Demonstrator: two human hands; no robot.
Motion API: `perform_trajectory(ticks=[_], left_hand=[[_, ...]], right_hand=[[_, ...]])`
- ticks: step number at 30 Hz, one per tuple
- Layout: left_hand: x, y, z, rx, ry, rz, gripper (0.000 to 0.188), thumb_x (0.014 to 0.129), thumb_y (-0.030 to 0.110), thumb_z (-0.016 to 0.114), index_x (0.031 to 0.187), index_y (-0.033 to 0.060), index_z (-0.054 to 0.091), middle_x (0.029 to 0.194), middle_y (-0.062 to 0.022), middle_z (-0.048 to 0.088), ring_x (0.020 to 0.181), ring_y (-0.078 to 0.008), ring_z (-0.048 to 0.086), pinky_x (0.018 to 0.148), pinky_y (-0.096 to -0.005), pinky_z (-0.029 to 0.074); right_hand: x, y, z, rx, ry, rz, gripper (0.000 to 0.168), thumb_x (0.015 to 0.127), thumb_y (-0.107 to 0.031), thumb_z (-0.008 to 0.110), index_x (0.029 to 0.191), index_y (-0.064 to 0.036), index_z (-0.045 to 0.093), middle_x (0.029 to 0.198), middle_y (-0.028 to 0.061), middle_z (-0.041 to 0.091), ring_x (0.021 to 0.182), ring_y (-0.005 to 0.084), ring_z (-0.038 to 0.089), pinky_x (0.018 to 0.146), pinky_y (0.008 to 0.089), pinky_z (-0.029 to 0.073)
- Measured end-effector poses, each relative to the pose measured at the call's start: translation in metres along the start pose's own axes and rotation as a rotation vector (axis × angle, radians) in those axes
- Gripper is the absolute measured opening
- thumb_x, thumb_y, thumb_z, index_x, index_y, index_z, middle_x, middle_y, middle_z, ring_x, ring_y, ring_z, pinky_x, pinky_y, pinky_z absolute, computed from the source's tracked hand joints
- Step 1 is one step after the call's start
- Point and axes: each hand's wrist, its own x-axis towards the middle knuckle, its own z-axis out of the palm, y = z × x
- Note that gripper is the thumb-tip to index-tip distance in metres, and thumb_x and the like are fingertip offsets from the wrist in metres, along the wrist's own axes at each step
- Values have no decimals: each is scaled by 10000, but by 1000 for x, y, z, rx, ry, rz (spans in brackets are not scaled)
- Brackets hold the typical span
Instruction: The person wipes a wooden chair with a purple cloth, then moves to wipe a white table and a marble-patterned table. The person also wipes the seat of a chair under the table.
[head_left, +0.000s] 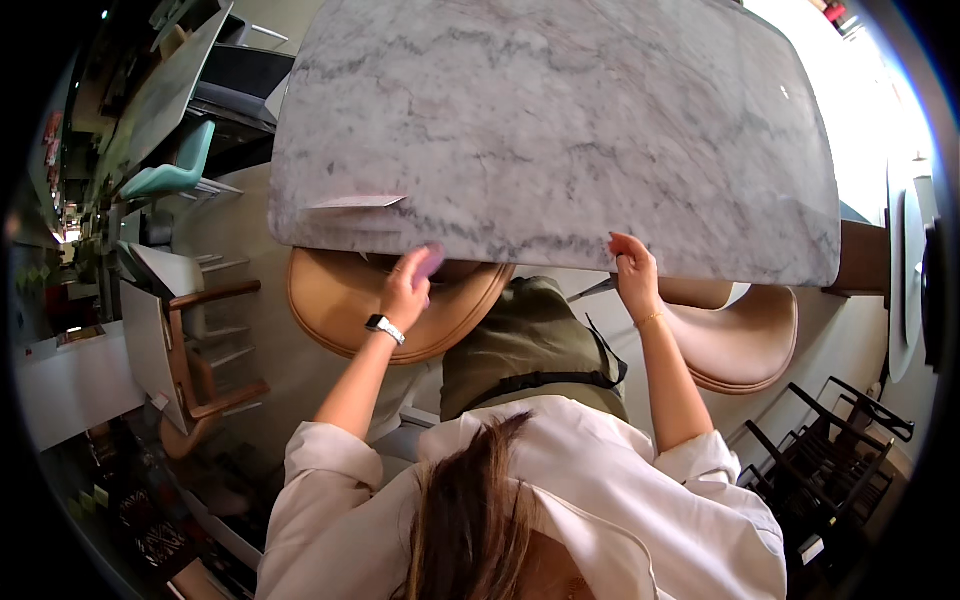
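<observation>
A grey-veined marble table top (555, 135) spreads out before me. My left hand (411, 285) is over the back of a tan leather chair (337, 315), close to the table's near edge. Its fingers are blurred, and a purple patch shows at them; I cannot tell whether it is a held thing. Loosely curled at the same edge, my right hand (636, 274) has its index finger over the marble. Whether it touches the table or grips anything is unclear. On the table, left of my left hand, stands a thin white card (360, 202).
A second tan leather chair (739, 341) is tucked in at the right. Stacked black chairs (817, 450) stand at the lower right. On the left are a turquoise chair (176, 169), a wooden-armed chair (176, 360) and another table (176, 90).
</observation>
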Motion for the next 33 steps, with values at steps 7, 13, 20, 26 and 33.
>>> perform_trajectory(ticks=[7, 13, 20, 26, 33], left_hand=[[51, -34, 46, 531, -175, 54, 727, 818, 270, 587, 1417, 114, 206, 1452, -242, 139, 1336, -439, 114, 1092, -463, 144], [95, -8, 103, 447, 19, 199, 631, 769, 230, 594, 1327, 51, 362, 1414, -227, 252, 1294, -425, 223, 1058, -491, 211], [73, 82, 180, 375, -445, 615, 520, 794, 69, 473, 1307, 142, 427, 1407, -135, 326, 1308, -330, 285, 1066, -432, 271], [133, -7, 113, 552, -8, 348, 546, 758, -6, 451, 1291, 111, 430, 1384, -173, 332, 1263, -354, 330, 1051, -440, 284], [156, -15, 104, 459, 19, 142, 541, 745, 72, 502, 1279, 56, 413, 1393, -227, 291, 1276, -410, 273, 1061, -486, 232]], right_hand=[[15, 37, 15, -861, -192, 15, 709, 700, -66, 565, 1340, -12, 264, 1422, 283, 133, 1305, 500, 101, 1032, 518, 282], [11, 31, 14, -901, -218, -7, 798, 744, -185, 645, 1371, 26, 199, 1444, 264, 95, 1335, 455, 72, 1024, 519, 297], [9, 30, 20, -1044, -197, 7, 857, 717, -287, 712, 1355, 45, 246, 1448, 244, 125, 1344, 426, 91, 1037, 462, 307], [10, 18, 24, -1153, -233, 65, 856, 734, -321, 697, 1361, 46, 246, 1459, 230, 106, 1350, 403, 101, 1039, 436, 310], [12, 19, 25, -1178, -242, 81, 907, 687, -374, 724, 1368, 15, 269, 1469, 203, 120, 1349, 403, 123, 1019, 461, 343]])
